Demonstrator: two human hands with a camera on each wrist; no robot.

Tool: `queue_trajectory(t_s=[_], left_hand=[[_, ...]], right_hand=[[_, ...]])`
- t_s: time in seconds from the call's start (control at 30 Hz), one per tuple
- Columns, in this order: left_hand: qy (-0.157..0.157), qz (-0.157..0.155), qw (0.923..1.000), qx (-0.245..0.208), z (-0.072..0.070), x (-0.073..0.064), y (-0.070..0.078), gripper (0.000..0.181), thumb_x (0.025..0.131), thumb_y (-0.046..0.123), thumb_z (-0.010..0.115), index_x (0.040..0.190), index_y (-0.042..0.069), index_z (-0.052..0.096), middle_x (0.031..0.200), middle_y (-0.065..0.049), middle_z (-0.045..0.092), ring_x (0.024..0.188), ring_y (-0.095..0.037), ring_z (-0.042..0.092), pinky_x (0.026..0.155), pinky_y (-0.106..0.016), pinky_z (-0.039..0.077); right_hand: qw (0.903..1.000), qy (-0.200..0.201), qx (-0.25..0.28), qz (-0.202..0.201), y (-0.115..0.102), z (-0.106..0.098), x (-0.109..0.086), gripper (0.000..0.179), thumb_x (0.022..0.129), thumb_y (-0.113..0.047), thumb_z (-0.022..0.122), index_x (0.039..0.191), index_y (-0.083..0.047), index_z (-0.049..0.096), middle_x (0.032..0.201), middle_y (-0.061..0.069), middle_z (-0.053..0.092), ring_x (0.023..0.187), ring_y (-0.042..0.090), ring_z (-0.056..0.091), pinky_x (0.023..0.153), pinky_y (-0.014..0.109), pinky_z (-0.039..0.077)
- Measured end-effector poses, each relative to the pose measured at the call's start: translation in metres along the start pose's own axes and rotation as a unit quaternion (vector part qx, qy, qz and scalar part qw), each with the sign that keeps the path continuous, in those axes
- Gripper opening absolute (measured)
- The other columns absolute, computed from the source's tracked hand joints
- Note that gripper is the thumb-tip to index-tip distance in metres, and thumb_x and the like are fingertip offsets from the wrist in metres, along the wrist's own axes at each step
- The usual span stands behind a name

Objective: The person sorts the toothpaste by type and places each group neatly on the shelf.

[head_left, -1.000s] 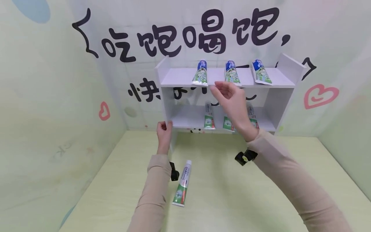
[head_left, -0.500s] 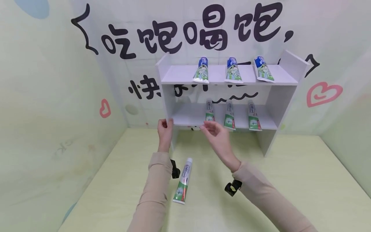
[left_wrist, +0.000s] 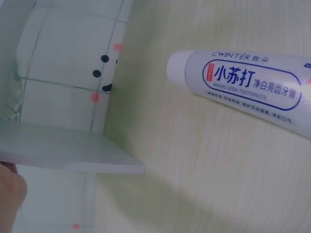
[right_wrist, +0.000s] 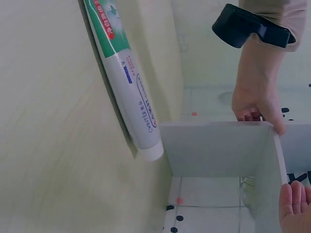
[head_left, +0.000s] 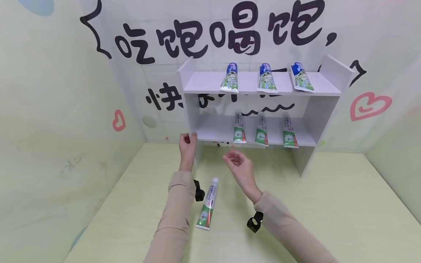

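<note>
My left hand (head_left: pixel 187 153) grips the left side panel of a white two-tier shelf (head_left: pixel 212 130), its thumb over the panel's front edge at the middle board. In the right wrist view that left hand (right_wrist: pixel 257 90) has its fingers curled along the outer side. My right hand (head_left: pixel 242 173) hovers over the table below the middle board, fingers loosely bent, holding nothing. Between my forearms a white and green toothpaste tube (head_left: pixel 208 204) lies on the table, cap toward the shelf. The left wrist view shows the tube's (left_wrist: pixel 252 82) white cap and "baking soda toothpaste" lettering.
Three blue and green toothpaste tubes, one at the left (head_left: pixel 230 78), lie along the top board. On the middle board are three white and green tubes, one leftmost (head_left: pixel 239 128). The shelf stands on a pale table (head_left: pixel 345 204) against a printed wall (head_left: pixel 141 80).
My right hand has come down from the top board, past the middle board, to over the table, moving leftward. The left hand keeps its grip on the shelf. The view has tilted slightly.
</note>
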State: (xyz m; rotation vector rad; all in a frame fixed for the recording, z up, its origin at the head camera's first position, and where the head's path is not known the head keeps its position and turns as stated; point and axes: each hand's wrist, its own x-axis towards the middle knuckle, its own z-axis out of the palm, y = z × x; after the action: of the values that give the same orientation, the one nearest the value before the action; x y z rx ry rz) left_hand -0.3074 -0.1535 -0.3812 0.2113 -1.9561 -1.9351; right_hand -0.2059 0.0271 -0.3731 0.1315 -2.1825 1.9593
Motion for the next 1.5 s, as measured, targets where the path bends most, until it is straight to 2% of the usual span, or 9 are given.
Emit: queue_trajectory(t_s=[0.1, 0.33, 0.43, 0.57, 0.63, 0.97, 1.13, 1.33, 1.5], left_hand=[[0.002, 0.001, 1.0000, 0.001, 0.000, 0.001, 0.000, 0.027, 0.090, 0.027, 0.053, 0.102, 0.004, 0.046, 0.090, -0.001, 0.045, 0.084, -0.015, 0.043, 0.071, -0.026, 0.037], [0.002, 0.003, 1.0000, -0.007, 0.000, 0.001, 0.000, 0.026, 0.090, 0.026, 0.054, 0.100, 0.004, 0.046, 0.088, 0.000, 0.044, 0.082, -0.014, 0.041, 0.070, -0.026, 0.035], [-0.004, -0.004, 0.9999, -0.009, -0.001, -0.002, 0.007, 0.025, 0.090, 0.023, 0.053, 0.101, 0.002, 0.045, 0.087, -0.001, 0.043, 0.082, -0.014, 0.041, 0.070, -0.025, 0.035], [-0.003, -0.005, 1.0000, -0.006, -0.001, -0.001, 0.008, 0.026, 0.090, 0.023, 0.053, 0.103, 0.002, 0.045, 0.089, -0.001, 0.044, 0.083, -0.014, 0.041, 0.072, -0.027, 0.035], [0.003, 0.006, 1.0000, -0.003, 0.001, 0.004, 0.002, 0.027, 0.090, 0.026, 0.053, 0.103, 0.003, 0.045, 0.089, 0.000, 0.044, 0.084, -0.014, 0.042, 0.072, -0.026, 0.035], [0.002, 0.007, 1.0000, -0.002, 0.000, 0.001, 0.001, 0.028, 0.091, 0.025, 0.052, 0.104, 0.001, 0.045, 0.092, -0.002, 0.046, 0.085, -0.014, 0.043, 0.073, -0.025, 0.037], [-0.005, 0.004, 1.0000, -0.006, -0.001, -0.001, -0.001, 0.028, 0.091, 0.026, 0.052, 0.105, 0.003, 0.045, 0.091, -0.001, 0.045, 0.084, -0.013, 0.043, 0.071, -0.025, 0.036], [-0.002, 0.009, 0.9999, -0.005, 0.000, 0.000, -0.001, 0.027, 0.091, 0.027, 0.052, 0.103, 0.003, 0.045, 0.090, 0.000, 0.044, 0.083, -0.013, 0.042, 0.071, -0.025, 0.036], [-0.003, 0.007, 1.0000, -0.003, 0.000, 0.001, -0.002, 0.025, 0.091, 0.027, 0.052, 0.100, 0.004, 0.045, 0.089, 0.000, 0.043, 0.081, -0.013, 0.041, 0.070, -0.025, 0.035]], right_hand=[[0.9999, -0.010, -0.004, 0.004, 0.010, 0.004, -0.003, 0.036, 0.083, -0.020, 0.066, 0.111, 0.000, 0.058, 0.105, 0.016, 0.063, 0.092, 0.022, 0.060, 0.081, 0.025, 0.050], [0.9997, -0.015, -0.015, 0.012, 0.032, 0.014, -0.011, 0.032, 0.082, -0.014, 0.066, 0.109, 0.002, 0.058, 0.102, 0.017, 0.063, 0.088, 0.021, 0.061, 0.076, 0.022, 0.051], [0.9990, -0.025, -0.022, 0.031, 0.038, 0.017, -0.014, 0.036, 0.082, -0.016, 0.066, 0.111, 0.002, 0.057, 0.103, 0.016, 0.063, 0.091, 0.022, 0.061, 0.079, 0.026, 0.051], [0.9969, -0.050, -0.035, 0.051, 0.047, 0.021, -0.016, 0.044, 0.082, -0.022, 0.067, 0.115, 0.003, 0.055, 0.106, 0.017, 0.062, 0.095, 0.024, 0.060, 0.082, 0.031, 0.051], [0.9953, -0.064, -0.047, 0.056, 0.051, 0.024, -0.017, 0.046, 0.081, -0.024, 0.068, 0.116, 0.004, 0.054, 0.106, 0.018, 0.061, 0.095, 0.025, 0.059, 0.082, 0.031, 0.051], [0.9817, -0.129, -0.108, 0.089, 0.072, 0.034, -0.029, 0.049, 0.077, -0.018, 0.071, 0.112, 0.010, 0.052, 0.100, 0.018, 0.060, 0.088, 0.023, 0.058, 0.075, 0.031, 0.051], [0.9724, -0.149, -0.138, 0.114, 0.078, 0.038, -0.036, 0.053, 0.074, -0.017, 0.073, 0.113, 0.011, 0.050, 0.098, 0.016, 0.058, 0.086, 0.021, 0.055, 0.074, 0.030, 0.050], [0.9683, -0.159, -0.152, 0.118, 0.074, 0.042, -0.036, 0.052, 0.072, -0.012, 0.073, 0.110, 0.013, 0.048, 0.095, 0.016, 0.056, 0.082, 0.020, 0.053, 0.070, 0.029, 0.050], [0.9585, -0.177, -0.188, 0.120, 0.065, 0.047, -0.033, 0.039, 0.072, -0.013, 0.072, 0.096, 0.009, 0.052, 0.084, 0.013, 0.054, 0.071, 0.018, 0.051, 0.058, 0.025, 0.047]])
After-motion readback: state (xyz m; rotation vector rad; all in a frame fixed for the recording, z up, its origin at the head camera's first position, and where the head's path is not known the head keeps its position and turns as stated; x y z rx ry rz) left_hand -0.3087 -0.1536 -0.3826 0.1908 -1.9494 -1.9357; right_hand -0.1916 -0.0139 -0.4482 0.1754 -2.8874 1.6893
